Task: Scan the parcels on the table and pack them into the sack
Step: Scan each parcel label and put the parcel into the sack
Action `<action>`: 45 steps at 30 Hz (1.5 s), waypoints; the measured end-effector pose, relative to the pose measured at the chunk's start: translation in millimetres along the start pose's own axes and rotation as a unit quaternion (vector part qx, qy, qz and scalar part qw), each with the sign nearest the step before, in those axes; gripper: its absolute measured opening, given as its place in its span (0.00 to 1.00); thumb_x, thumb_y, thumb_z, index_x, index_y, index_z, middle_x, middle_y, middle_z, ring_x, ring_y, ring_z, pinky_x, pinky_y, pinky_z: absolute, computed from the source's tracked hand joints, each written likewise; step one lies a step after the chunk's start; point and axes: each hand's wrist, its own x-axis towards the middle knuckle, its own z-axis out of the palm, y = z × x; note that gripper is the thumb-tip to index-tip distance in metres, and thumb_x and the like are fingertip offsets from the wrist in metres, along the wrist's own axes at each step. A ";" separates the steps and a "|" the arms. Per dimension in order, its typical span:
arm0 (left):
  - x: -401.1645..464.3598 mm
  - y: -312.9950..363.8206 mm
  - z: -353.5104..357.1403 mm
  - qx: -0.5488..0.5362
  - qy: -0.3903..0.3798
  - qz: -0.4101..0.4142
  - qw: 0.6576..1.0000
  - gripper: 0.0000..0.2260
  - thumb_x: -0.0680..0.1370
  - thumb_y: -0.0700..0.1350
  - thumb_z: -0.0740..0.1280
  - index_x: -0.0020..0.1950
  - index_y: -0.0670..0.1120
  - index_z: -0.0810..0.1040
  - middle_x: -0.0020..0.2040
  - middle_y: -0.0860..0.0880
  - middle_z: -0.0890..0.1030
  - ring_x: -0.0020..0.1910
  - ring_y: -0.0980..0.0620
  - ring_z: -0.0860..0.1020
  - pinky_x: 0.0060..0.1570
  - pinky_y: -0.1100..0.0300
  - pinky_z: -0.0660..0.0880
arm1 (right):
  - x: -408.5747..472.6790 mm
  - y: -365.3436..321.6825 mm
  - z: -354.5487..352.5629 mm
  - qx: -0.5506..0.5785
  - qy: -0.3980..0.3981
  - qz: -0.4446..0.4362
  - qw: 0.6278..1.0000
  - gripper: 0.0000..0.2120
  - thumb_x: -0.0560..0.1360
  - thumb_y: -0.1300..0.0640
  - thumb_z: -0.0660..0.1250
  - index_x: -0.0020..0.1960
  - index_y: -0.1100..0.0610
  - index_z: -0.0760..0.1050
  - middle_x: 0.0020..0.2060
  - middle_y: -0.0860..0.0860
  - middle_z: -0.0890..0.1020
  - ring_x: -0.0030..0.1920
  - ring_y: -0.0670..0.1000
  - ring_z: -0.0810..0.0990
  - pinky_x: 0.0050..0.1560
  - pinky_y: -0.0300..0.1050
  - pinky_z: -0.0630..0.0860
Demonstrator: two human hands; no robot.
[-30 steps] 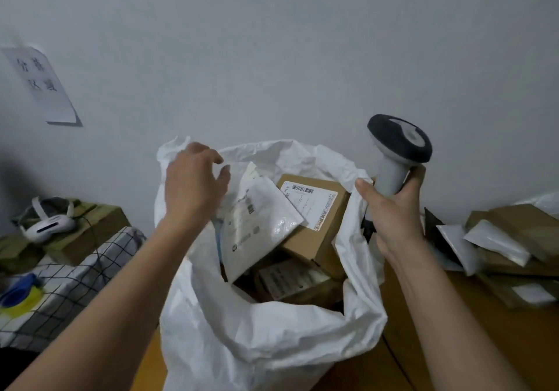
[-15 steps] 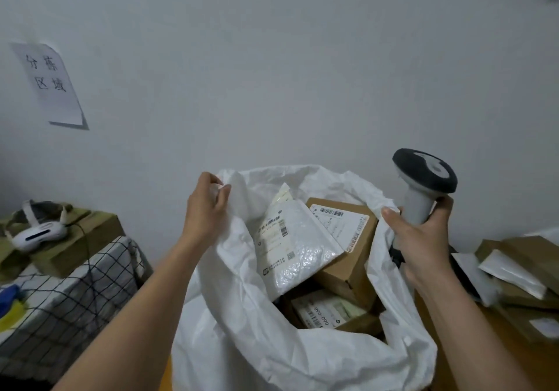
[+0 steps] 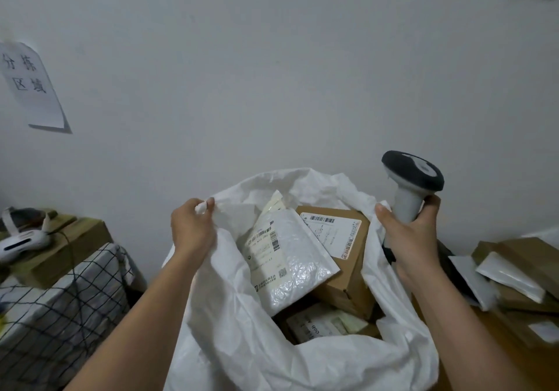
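The left hand [image 3: 193,230] pinches the white sack [image 3: 242,324] rim; the right hand [image 3: 408,236] grips the barcode scanner [image 3: 408,185]. Between them, a bubble mailer [image 3: 287,257] leans on a labelled cardboard box [image 3: 344,257]. Right of the scanner hand, more parcels [image 3: 520,272] crowd the counter [image 3: 484,345]. A wall sign [image 3: 30,85] reads 分拣区域.

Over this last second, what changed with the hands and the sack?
The left hand, open over the sack rim a second ago, closed on the rim and now pinches it, holding the mouth open. The right hand kept its grip on the scanner. The white mailer and the box stayed put inside.
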 end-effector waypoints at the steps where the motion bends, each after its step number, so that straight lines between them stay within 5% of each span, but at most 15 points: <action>1: 1.8 2.3 -3.1 -0.004 0.009 -0.028 1.000 0.15 0.82 0.48 0.63 0.39 0.41 0.73 0.34 0.45 0.73 0.37 0.42 0.73 0.35 0.55 0.66 | 0.2 -5.7 2.3 -0.004 0.008 -0.006 1.000 0.32 0.75 0.58 0.71 0.71 0.47 0.57 0.59 0.53 0.74 0.56 0.53 0.78 0.61 0.60 0.76; 5: 30.1 53.4 -32.8 -0.147 0.057 -0.063 0.986 0.15 0.82 0.51 0.63 0.39 0.43 0.72 0.33 0.47 0.71 0.32 0.48 0.71 0.36 0.56 0.68 | 17.1 -69.1 6.6 0.044 0.068 -0.078 0.994 0.31 0.75 0.60 0.70 0.71 0.50 0.57 0.52 0.46 0.74 0.47 0.43 0.78 0.55 0.47 0.79; 9: 38.2 88.4 -66.2 -0.158 0.070 -0.043 0.984 0.14 0.82 0.52 0.62 0.41 0.45 0.72 0.35 0.52 0.71 0.32 0.59 0.69 0.30 0.67 0.67 | 37.2 -132.8 5.3 0.158 0.144 -0.214 0.953 0.30 0.74 0.62 0.70 0.66 0.49 0.57 0.56 0.41 0.71 0.48 0.33 0.77 0.51 0.33 0.76; 15: 17.2 51.5 -73.3 -0.217 0.035 -0.167 0.961 0.10 0.79 0.49 0.68 0.47 0.43 0.72 0.37 0.48 0.73 0.34 0.52 0.72 0.38 0.58 0.71 | 24.4 -105.2 32.8 0.112 0.068 -0.140 0.981 0.30 0.75 0.62 0.70 0.70 0.54 0.57 0.49 0.44 0.72 0.43 0.41 0.77 0.47 0.40 0.77; 20: 40.1 65.6 -80.9 -0.193 0.064 -0.050 0.978 0.11 0.81 0.51 0.65 0.49 0.43 0.72 0.36 0.49 0.72 0.34 0.52 0.71 0.32 0.64 0.68 | 34.8 -131.9 36.0 0.151 0.135 -0.223 0.953 0.29 0.73 0.63 0.70 0.65 0.50 0.57 0.58 0.46 0.71 0.49 0.38 0.78 0.54 0.38 0.78; 24: 34.0 34.6 -65.9 -0.137 0.097 -0.136 0.976 0.09 0.80 0.46 0.66 0.50 0.39 0.74 0.43 0.43 0.75 0.41 0.45 0.74 0.37 0.58 0.70 | 29.4 -98.2 47.7 0.086 0.076 -0.148 0.982 0.30 0.74 0.60 0.70 0.69 0.51 0.57 0.56 0.49 0.74 0.47 0.45 0.79 0.54 0.50 0.81; 26: 36.7 40.9 -66.7 -0.154 0.107 -0.109 0.976 0.09 0.80 0.46 0.66 0.49 0.40 0.73 0.43 0.42 0.74 0.41 0.46 0.74 0.39 0.57 0.70 | 29.4 -93.2 45.6 0.114 0.080 -0.132 0.981 0.30 0.73 0.60 0.71 0.68 0.51 0.57 0.56 0.51 0.74 0.48 0.48 0.80 0.54 0.54 0.81; 30: 51.0 77.3 -75.3 -0.163 0.105 -0.008 0.981 0.10 0.81 0.49 0.65 0.50 0.43 0.70 0.37 0.50 0.72 0.34 0.53 0.70 0.34 0.61 0.69 | 40.8 -117.0 30.8 0.162 0.149 -0.199 0.955 0.31 0.72 0.61 0.71 0.68 0.53 0.58 0.62 0.50 0.72 0.56 0.46 0.78 0.58 0.44 0.79; 35: 28.7 34.7 -41.6 -0.102 0.076 -0.141 0.982 0.10 0.80 0.46 0.65 0.54 0.39 0.73 0.48 0.42 0.76 0.51 0.41 0.77 0.48 0.55 0.71 | 31.0 -80.8 35.5 0.081 0.079 -0.112 0.987 0.30 0.75 0.61 0.70 0.70 0.52 0.57 0.54 0.47 0.73 0.48 0.43 0.78 0.56 0.50 0.80; 37: 28.3 46.1 -37.5 -0.133 0.087 -0.111 0.981 0.09 0.81 0.46 0.64 0.54 0.40 0.73 0.48 0.43 0.75 0.47 0.44 0.76 0.42 0.58 0.71 | 30.3 -77.8 34.1 0.099 0.084 -0.104 0.986 0.30 0.73 0.61 0.71 0.68 0.52 0.57 0.55 0.49 0.74 0.48 0.46 0.79 0.56 0.52 0.80; 41: 50.1 87.0 -47.0 -0.156 0.119 -0.019 0.980 0.12 0.82 0.48 0.63 0.40 0.48 0.65 0.37 0.50 0.69 0.33 0.54 0.68 0.24 0.71 0.66 | 41.5 -102.7 27.6 0.127 0.138 -0.192 0.963 0.31 0.72 0.61 0.71 0.67 0.52 0.57 0.61 0.49 0.71 0.55 0.45 0.78 0.56 0.39 0.78; 43: 48.4 73.3 -44.4 -0.117 0.106 -0.031 0.987 0.10 0.81 0.48 0.63 0.42 0.47 0.68 0.40 0.48 0.72 0.36 0.51 0.72 0.30 0.69 0.72 | 41.3 -94.7 29.8 0.097 0.135 -0.184 0.969 0.32 0.73 0.60 0.71 0.70 0.52 0.57 0.64 0.50 0.70 0.56 0.44 0.77 0.56 0.36 0.77; 45: 38.5 41.0 -35.3 -0.075 0.080 -0.087 0.990 0.09 0.81 0.49 0.64 0.50 0.43 0.72 0.49 0.43 0.77 0.46 0.42 0.77 0.48 0.53 0.78 | 34.6 -75.1 35.8 0.065 0.104 -0.139 0.983 0.33 0.75 0.60 0.70 0.72 0.52 0.55 0.63 0.50 0.71 0.52 0.41 0.77 0.54 0.35 0.77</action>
